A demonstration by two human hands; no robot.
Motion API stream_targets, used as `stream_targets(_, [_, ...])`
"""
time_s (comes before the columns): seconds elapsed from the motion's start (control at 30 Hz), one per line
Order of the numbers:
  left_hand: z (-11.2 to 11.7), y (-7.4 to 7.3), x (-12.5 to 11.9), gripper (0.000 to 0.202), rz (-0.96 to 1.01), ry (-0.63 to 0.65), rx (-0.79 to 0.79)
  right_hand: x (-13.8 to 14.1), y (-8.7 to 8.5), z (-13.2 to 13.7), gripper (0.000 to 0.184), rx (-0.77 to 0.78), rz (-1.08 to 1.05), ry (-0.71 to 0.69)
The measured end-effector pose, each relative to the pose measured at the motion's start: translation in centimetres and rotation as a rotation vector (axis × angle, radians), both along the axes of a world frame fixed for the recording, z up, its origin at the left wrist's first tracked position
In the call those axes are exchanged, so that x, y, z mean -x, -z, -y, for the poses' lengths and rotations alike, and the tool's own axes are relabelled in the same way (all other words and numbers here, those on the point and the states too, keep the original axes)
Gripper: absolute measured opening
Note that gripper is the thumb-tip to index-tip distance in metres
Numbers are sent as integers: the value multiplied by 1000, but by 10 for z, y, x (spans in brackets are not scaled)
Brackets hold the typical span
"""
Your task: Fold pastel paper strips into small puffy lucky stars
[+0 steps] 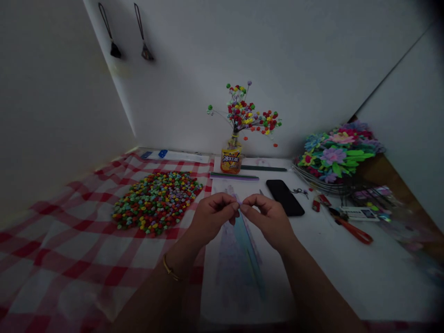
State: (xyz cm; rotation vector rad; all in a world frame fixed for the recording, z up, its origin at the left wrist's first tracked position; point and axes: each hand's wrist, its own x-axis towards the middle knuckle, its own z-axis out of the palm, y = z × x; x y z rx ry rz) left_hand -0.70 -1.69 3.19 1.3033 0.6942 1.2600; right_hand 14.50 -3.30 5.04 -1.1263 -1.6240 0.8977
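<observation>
Item: small purple piece (240,204), apparently paper, between my fingertips, above the worktop (333,277).

Left hand (218,213): thumb and forefinger pinched narrow on the piece. Right hand (268,216): likewise pinched, meeting the left almost tip to tip.

Step in hand: shaping or folding the piece by fingertip, as I judge it; the exact fold is too small to tell. Next move, in my judgement: calls for a light, steady pinch from both sides, so the piece neither slips nor creases askew.

Stock: blue and purple paper strips (247,245), lying loose directly below my hands. Strip bundle (234,176), just beyond them.

Container, one: yellow-labelled bottle (231,159), upright, beyond my hands; holds thin stems (237,124) tipped with many-coloured beads or stars.

Container, several: clear plastic packets (381,192), far to the right of my hands; contents unclear.

Uncontained: heap of small coloured stars (157,201), left of my left hand, on a red-and-white checked cloth (86,240).

Right of my right hand: black phone (285,198), nearest; orange-handled tool (357,231), farther off; fuzzy flowers (335,155), beyond both.
</observation>
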Motion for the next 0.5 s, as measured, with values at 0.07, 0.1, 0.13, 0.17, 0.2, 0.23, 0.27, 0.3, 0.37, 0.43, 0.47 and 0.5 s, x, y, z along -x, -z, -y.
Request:
stream_targets(0.07, [0,0,1,12,-63,21,6,-2,-1,-1,12,20,43,-18])
stream_targets(0.1, [0,0,0,13,-69,36,13,-3,0,-2,12,19,62,-14])
stream_targets(0.13, [0,1,0,13,-52,51,21,-2,0,-2,12,10,74,-1])
stream_targets(0.17, [-1,2,-1,14,-16,63,32,-1,0,-1,12,-3,80,18])
stream_targets(0.2, [-1,2,-2,14,30,70,41,1,1,-1,12,-16,80,41])
stream_targets(0.23, [-1,3,-3,14,74,68,48,2,2,0,12,-29,74,64])
stream_targets(0.27, [-1,3,-3,14,101,58,51,3,2,0,12,-35,67,79])
stream_targets(0.3, [-1,3,-4,13,107,43,49,4,2,0,12,-38,59,82])
stream_targets(0.37, [0,0,-3,13,70,15,38,4,2,0,12,-27,50,51])
stream_targets(0.43, [0,-2,-1,13,11,7,41,2,2,-1,12,-3,46,-6])
stream_targets(0.47, [0,-3,0,13,-10,12,50,1,2,-2,12,9,46,-34])
stream_targets(0.5, [0,-4,0,13,-19,20,63,0,2,-3,11,16,40,-52])
